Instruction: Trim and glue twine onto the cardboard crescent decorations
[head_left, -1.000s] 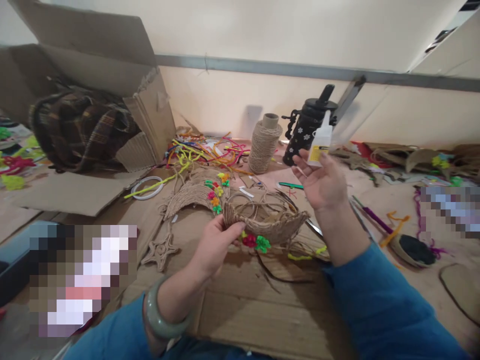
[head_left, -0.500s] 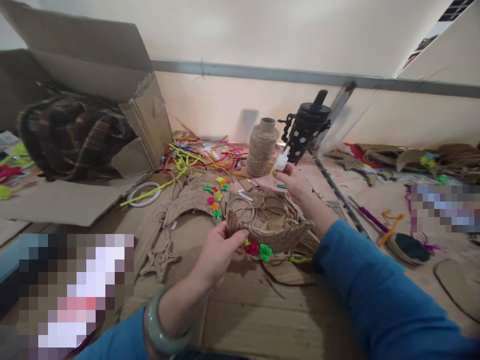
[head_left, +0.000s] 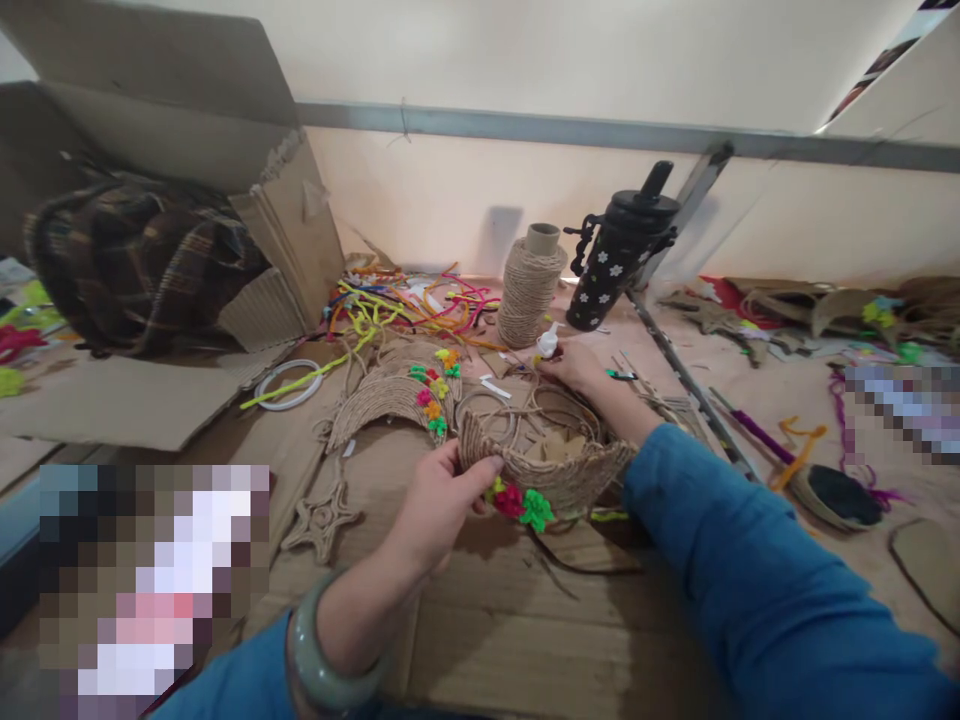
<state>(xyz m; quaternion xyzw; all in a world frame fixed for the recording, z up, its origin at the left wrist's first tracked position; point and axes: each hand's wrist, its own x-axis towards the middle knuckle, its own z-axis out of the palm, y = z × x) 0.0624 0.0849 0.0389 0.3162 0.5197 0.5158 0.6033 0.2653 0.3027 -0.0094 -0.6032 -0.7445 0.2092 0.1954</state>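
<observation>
My left hand point(head_left: 439, 505) is closed on the left tip of a twine-covered crescent point(head_left: 581, 480), thumb in front. Yellow, red and green fuzzy flowers point(head_left: 510, 500) sit on the crescent's face near my thumb. Beyond it, my right hand point(head_left: 581, 372) grips a small bottle with a white nozzle cap point(head_left: 548, 343), apparently glue; the fingers hide most of its body. Another twine crescent point(head_left: 382, 405), decorated with coloured flowers, lies to the left, with a twine star point(head_left: 321, 520) below it.
A twine spool point(head_left: 529, 295) and a black flowered tumbler point(head_left: 619, 260) stand at the back. Coloured pipe cleaners point(head_left: 420, 300) are heaped left of them. An open cardboard box point(head_left: 289, 230) holds a plaid bag point(head_left: 150, 265). A white ring point(head_left: 289, 385) lies before it.
My right hand has moved slightly left and down with the bottle, whose nozzle is less upright. My left hand keeps its grip on the crescent. The view has shifted slightly.
</observation>
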